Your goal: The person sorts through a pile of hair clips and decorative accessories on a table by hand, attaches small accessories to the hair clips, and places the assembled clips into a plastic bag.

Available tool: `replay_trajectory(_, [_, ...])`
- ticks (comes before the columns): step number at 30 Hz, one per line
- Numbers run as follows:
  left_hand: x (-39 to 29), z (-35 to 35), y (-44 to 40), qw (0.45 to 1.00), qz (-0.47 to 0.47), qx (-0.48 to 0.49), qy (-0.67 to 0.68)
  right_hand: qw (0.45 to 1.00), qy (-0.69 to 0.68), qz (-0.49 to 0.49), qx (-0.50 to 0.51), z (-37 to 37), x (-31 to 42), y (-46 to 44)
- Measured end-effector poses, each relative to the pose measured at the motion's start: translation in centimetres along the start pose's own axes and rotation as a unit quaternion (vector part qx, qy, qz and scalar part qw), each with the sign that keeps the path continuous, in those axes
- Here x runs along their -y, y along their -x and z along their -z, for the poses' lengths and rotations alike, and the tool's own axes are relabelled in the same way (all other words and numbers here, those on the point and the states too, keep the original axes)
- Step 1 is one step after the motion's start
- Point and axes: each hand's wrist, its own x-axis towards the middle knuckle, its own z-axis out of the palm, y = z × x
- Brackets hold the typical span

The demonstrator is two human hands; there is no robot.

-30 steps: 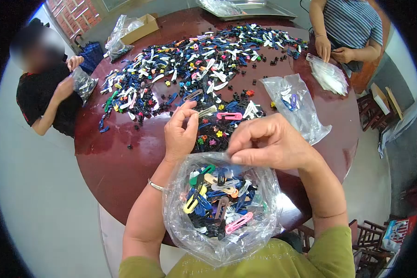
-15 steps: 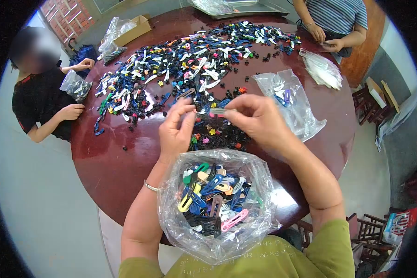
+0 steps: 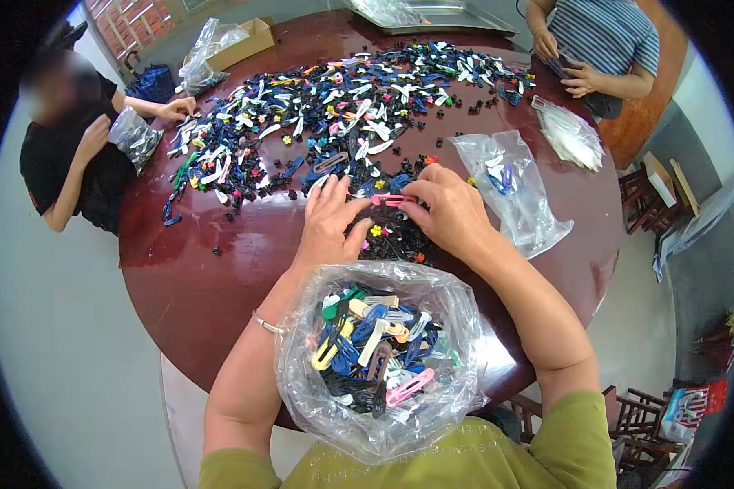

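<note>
My right hand (image 3: pixel 453 208) pinches a pink snap hair clip (image 3: pixel 391 200) between thumb and fingers, just above the near end of the heap. Beside it, my left hand (image 3: pixel 330 220) is open, thumb apart from the fingers, over the edge of the pile of hair clips (image 3: pixel 302 106). Small black claw clips and a yellow flower clip (image 3: pixel 376 231) lie between my hands. Below them, against my body, a clear plastic bag (image 3: pixel 302 391) stands wide at the top. It holds mixed snap clips, with a cream clip (image 3: pixel 373 342) and a pink clip (image 3: pixel 410 387) on top.
A flat clear bag (image 3: pixel 530 220) with a few clips lies to the right, near a stack of empty bags (image 3: pixel 567 130). Behind are a cardboard box (image 3: pixel 249 45) and a metal tray (image 3: pixel 457 20). Two people sit at the round table (image 3: pixel 196 310), left and right.
My right hand now has a pink clip instead of a greyish one. A cream clip has appeared in the bag. The left person's one hand reached to the pile, the other rose.
</note>
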Motion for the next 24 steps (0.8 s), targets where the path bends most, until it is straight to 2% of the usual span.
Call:
replay_trajectory(3, [0.3,0.0,0.1,1.000,0.005,0.007,0.009,1.000,-0.017,0.000,-0.006,0.5,0.4,-0.1])
replay_trajectory(6, [0.4,0.1,0.0,1.000,0.014,0.009,0.014,0.992,-0.099,-0.079,0.002,0.8,0.5,-0.2])
replay_trajectory(9, [0.5,0.0,0.1,1.000,0.014,0.006,0.014,0.992,-0.097,-0.077,0.022,1.2,0.4,-0.3])
replay_trajectory(12, [0.3,0.1,0.1,0.999,0.026,0.011,0.021,0.971,-0.204,-0.122,0.017,1.5,0.4,-0.3])
replay_trajectory(15, [0.8,-0.2,0.2,1.000,0.021,0.014,0.002,0.883,-0.407,-0.228,0.050,6.1,3.6,-0.9])
replay_trajectory(16, [1.0,0.0,-0.1,0.999,0.014,0.041,-0.007,0.872,-0.449,-0.185,0.054,6.8,4.1,-0.5])
replay_trajectory(17, [1.0,-0.2,0.0,0.999,0.020,0.031,-0.007,0.839,-0.507,-0.174,0.098,7.5,4.9,-0.1])
replay_trajectory(19, [1.1,-0.6,0.3,0.999,0.028,0.014,-0.009,0.861,-0.455,-0.087,0.210,8.2,5.4,0.3])
replay_trajectory(21, [1.0,-0.4,0.2,0.999,0.024,0.022,-0.003,0.925,-0.369,-0.001,0.096,6.8,4.7,-0.1])
replay_trajectory(23, [0.4,0.0,0.1,0.999,0.022,0.028,0.008,0.970,-0.239,-0.043,0.015,5.3,1.9,-0.7])
replay_trajectory(24, [0.6,-0.1,0.2,1.000,0.003,0.030,0.004,0.977,-0.177,-0.104,0.064,5.0,0.6,-0.8])
